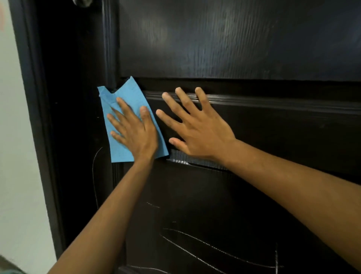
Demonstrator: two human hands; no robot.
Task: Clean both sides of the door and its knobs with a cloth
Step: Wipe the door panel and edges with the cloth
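Two hands: left hand [134, 135] presses one cloth [125, 121]; right hand [197, 129] flat on door [234, 48].

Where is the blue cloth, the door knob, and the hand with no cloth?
blue cloth [119, 150]: head view, lower bare part.
door knob [82, 2]: head view, bottom edge at frame top.
right hand [203, 133]: head view, back of hand.

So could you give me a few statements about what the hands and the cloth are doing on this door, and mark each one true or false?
1. The left hand presses a light blue cloth flat against the dark brown wooden door. True.
2. The right hand grips the cloth too. False: it lies bare on the door, fingers spread, beside the cloth.
3. Pale scratch marks show on the lower door panel. True.
4. The cloth is wrapped around the metal door knob. False: the knob sits at the top edge of the picture, well above the cloth.
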